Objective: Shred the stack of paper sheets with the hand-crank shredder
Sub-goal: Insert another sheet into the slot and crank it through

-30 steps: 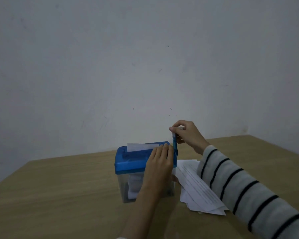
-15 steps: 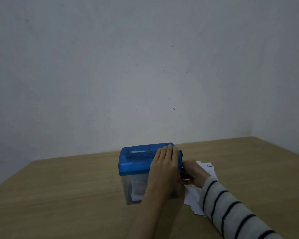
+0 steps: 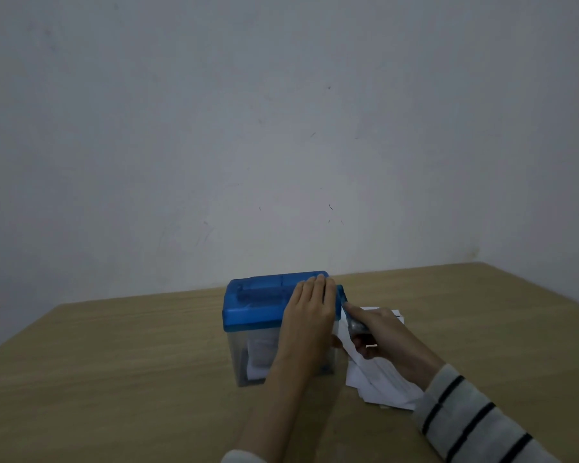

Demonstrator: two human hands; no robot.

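Two hands at shredder (image 3: 264,315) mid-table: I see left hand (image 3: 310,315) flat, fingers straight on lid; right hand (image 3: 378,332) grips blurred crank (image 3: 350,320). Paper stack (image 3: 381,385) beside it, partly hidden.

The shredder (image 3: 264,307), blue lid over a clear bin, stands on the bench (image 3: 114,379). The left hand (image 3: 310,312) lies flat on the lid. The right hand (image 3: 378,332) grips the crank (image 3: 343,300), above the paper sheets (image 3: 381,385).
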